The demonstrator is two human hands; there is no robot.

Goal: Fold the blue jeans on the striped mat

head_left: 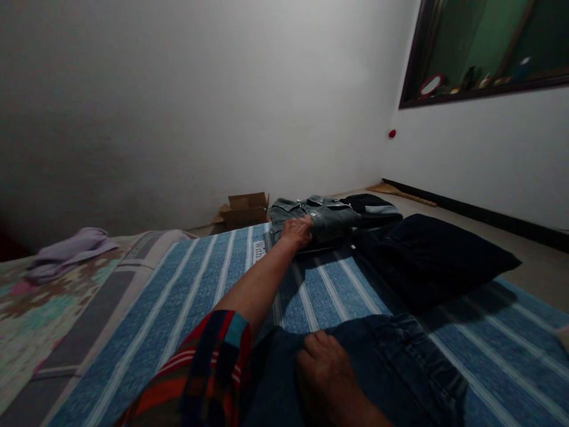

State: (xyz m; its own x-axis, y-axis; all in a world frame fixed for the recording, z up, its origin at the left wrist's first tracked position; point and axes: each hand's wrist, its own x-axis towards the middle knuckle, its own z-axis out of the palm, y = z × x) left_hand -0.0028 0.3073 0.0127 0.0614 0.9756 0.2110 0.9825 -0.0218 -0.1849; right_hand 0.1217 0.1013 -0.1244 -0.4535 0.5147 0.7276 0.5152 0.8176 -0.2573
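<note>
Denim lies at both ends of the person's reach. The left hand (297,231) is stretched far out, its fingers curled over the near edge of a folded grey-green jacket (317,218) at the far end of the blue striped mat (186,284); whether it truly pinches the cloth cannot be told. The right hand (326,373) rests, knuckles bent, on dark blue jeans (400,356) close by. A dark pillow (427,255) lies between, to the right.

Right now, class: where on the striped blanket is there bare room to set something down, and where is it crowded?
Bare stripes lie left of the outstretched left arm, toward the patterned mat, and at the near right beyond the dark pillow. Crowded: the far edge, where the left hand touches the folded denim jacket, and the near jeans under the right hand.
</note>
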